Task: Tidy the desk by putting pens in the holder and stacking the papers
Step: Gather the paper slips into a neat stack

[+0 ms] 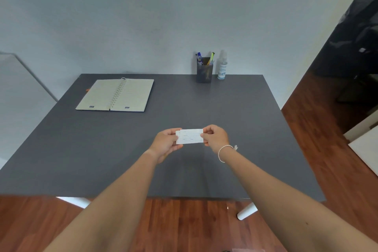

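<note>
Small white lined paper slips (191, 136): printed lines, txt too small to read. Clear plastic spray bottle (222, 66): blue label, illegible. Open spiral-bound lined notebook (115, 95): small dark logos at bottom page corners, unreadable.

Soft even light, faint shadows, wide-angle edge bending

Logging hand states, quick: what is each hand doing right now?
Left hand: closed on the left end of the small paper slips.
Right hand: closed on the right end of the same slips, held above the desk.
</note>
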`<act>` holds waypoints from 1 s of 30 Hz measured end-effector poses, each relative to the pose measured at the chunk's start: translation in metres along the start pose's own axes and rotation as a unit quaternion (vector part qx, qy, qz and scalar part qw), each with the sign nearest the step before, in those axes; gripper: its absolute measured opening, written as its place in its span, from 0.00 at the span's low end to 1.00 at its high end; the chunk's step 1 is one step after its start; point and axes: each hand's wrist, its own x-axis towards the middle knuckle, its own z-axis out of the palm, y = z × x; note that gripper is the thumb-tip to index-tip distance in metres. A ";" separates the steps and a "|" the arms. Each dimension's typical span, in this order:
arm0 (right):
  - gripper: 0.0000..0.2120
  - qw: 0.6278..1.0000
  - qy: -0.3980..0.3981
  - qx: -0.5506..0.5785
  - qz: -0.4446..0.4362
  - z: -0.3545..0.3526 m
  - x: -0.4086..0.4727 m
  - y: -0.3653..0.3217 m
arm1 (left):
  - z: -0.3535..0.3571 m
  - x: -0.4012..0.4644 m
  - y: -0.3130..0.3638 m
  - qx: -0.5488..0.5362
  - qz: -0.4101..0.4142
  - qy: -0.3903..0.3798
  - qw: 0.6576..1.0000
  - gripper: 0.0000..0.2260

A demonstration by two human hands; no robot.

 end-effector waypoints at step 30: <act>0.20 0.996 -0.031 0.088 0.014 0.004 -0.005 0.005 | 0.012 -0.005 0.001 -0.037 -0.001 -0.046 0.998 0.16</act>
